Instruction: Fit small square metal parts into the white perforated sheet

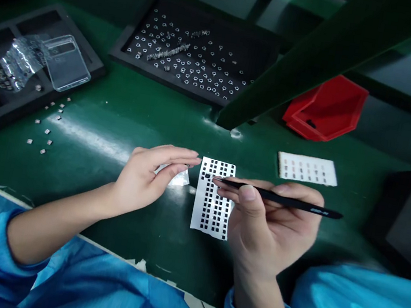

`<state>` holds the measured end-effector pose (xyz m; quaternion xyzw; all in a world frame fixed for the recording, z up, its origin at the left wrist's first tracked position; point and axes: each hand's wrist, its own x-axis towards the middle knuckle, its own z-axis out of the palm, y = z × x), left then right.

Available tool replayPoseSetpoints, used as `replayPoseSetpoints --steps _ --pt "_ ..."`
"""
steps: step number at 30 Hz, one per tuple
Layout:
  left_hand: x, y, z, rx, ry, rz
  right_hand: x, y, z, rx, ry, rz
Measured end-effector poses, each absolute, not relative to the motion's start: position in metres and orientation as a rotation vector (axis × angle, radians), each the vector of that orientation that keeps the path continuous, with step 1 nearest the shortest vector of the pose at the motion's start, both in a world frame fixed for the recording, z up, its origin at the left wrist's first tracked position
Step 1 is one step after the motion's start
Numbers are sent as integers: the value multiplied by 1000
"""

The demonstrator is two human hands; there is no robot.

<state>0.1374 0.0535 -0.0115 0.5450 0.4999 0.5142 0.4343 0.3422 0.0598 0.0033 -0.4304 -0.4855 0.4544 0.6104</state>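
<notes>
Two bare hands, close but apart, over a green-topped bench (117, 113). Right hand (272, 228) pinching slim black tweezers (280, 198), tips right on a white sheet of black square pieces (214, 197), which lies between the hands. Left hand (142, 177) just beside it, over a small white scrap (178, 177); hard to tell if that's gripped. Further up, a black tray (118, 52) holding dozens of tiny metal bits, plus a compartmented black tray (43, 16) under a clear plastic case (66, 63) and a clear bag (24, 60). Roughly a dozen loose bits (47, 131) on the bench. Also one red plastic bin (325, 108), one white card (307, 169), and open green room around the sheet.
</notes>
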Motion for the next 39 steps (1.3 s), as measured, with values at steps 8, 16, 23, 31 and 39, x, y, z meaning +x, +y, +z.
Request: replayPoseSetpoints --steps 8,16,23,31,39 --pt "145 64 -12 808 1024 1269 337 62 -1 -1016 -1120 1068" --pt "146 66 -20 728 978 1252 334 64 -9 -994 -1123 1083" --pt "149 67 -21 587 993 1118 329 67 -22 -1033 -1072 1075" --pt "149 70 -16 458 999 1056 331 71 -28 -1082 -1109 1079" --pt "149 72 -15 386 962 1028 331 72 -31 -1099 -1134 1089"
